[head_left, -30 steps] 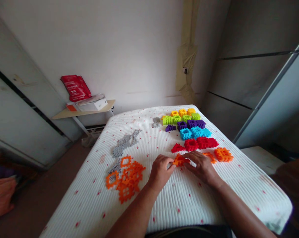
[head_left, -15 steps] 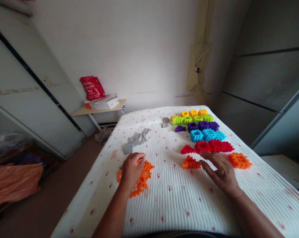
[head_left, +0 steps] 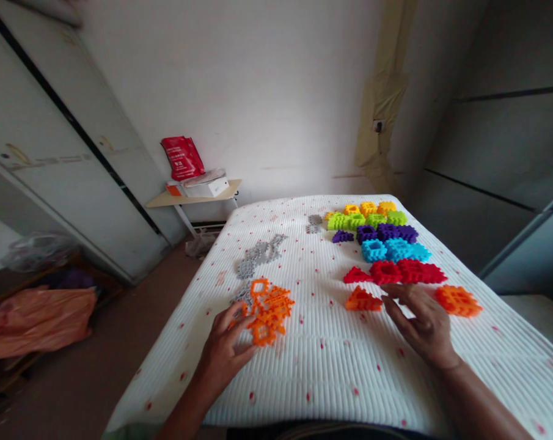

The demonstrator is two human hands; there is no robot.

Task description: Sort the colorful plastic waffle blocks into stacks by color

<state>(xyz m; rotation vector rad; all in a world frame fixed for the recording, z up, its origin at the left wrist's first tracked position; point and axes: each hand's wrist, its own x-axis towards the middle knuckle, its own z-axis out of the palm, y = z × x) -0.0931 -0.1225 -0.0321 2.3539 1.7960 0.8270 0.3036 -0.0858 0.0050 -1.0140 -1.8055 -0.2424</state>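
Note:
My left hand [head_left: 225, 343] reaches to the near left edge of a loose pile of flat orange interlocking toy pieces [head_left: 274, 308]. Its fingers are spread and touch the pile's edge; no piece is clearly gripped. Further right, my right hand [head_left: 420, 324] rests low over the sheet, thumb and forefinger apart. Its fingertips are close beside an orange triangular block [head_left: 363, 299], possibly touching it. Past that hand sits an orange built block [head_left: 457, 300]. Red blocks [head_left: 407, 271] form a row just beyond, with a small red triangle [head_left: 356, 275] at its left end.
Light blue [head_left: 395, 250], purple [head_left: 387, 232], green [head_left: 366, 220] and yellow [head_left: 369, 208] blocks stand in rows farther back. Flat grey pieces [head_left: 258, 253] lie left of centre on the white ribbed sheet [head_left: 322, 373]. A small table [head_left: 194, 197] holds a red bag [head_left: 183, 157].
My left hand has drawn back toward me and opened off the orange pile, uncovering more pieces. My right hand stays beside the orange triangular block. The whole view has shifted slightly.

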